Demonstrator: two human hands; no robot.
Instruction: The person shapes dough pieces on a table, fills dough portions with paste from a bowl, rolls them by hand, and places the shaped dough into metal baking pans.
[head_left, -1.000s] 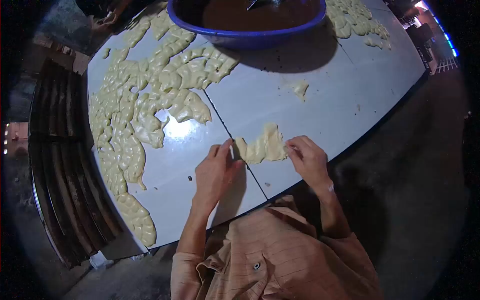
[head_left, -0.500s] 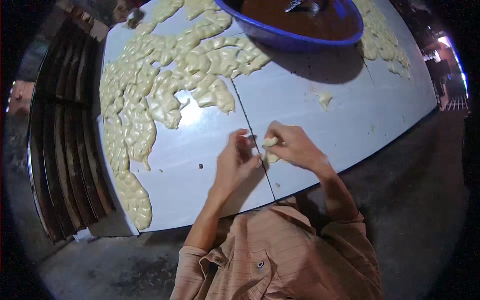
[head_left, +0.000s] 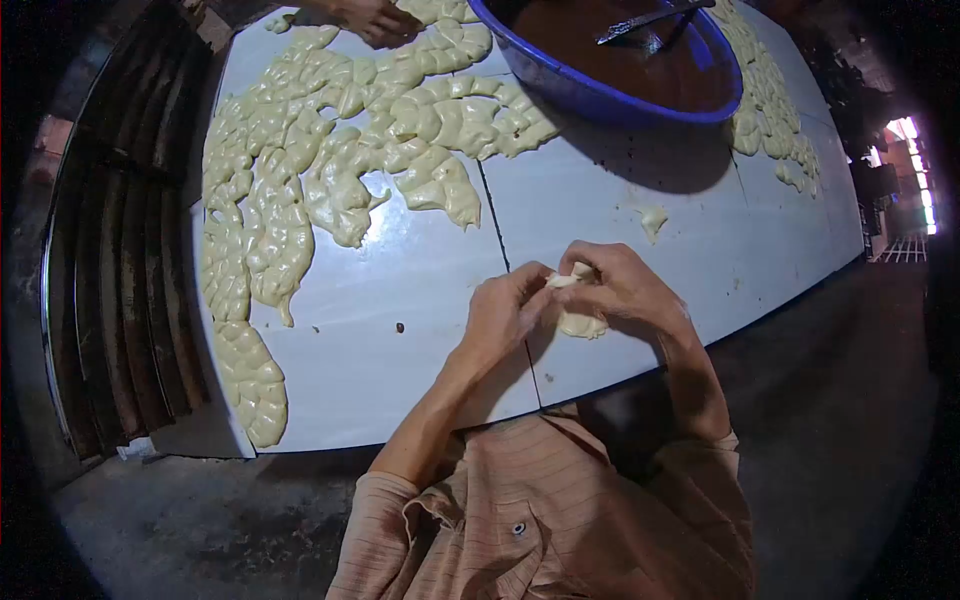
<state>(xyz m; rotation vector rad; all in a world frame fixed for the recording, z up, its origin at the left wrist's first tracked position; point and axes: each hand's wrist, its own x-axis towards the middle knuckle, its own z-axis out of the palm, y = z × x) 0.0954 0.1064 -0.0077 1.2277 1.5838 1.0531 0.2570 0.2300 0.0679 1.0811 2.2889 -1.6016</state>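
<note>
Close together above the white tabletop (head_left: 430, 380), near its front edge, my two hands pinch one small piece of pale dough (head_left: 582, 322). My left hand (head_left: 505, 312) is closed on its left side. My right hand (head_left: 625, 288) has its fingers closed on the other side, with a bit of dough showing between them. The lower part of the piece hangs or lies just below my fingers; whether it touches the table I cannot tell. A small dough scrap (head_left: 652, 221) lies beyond my right hand.
A blue basin (head_left: 620, 98) of brown liquid, a dark utensil in it, stands at the back. Flattened dough (head_left: 270, 240) covers the table's left; more (head_left: 765, 110) lies back right. Another person's hand (head_left: 375, 20) is over the far dough. Dark ridged trays (head_left: 125, 270) stand left.
The dough piece, earlier spread on the table, is now gathered between my hands, which have come together. Another person's hand has come into view at the back. The camera view has shifted.
</note>
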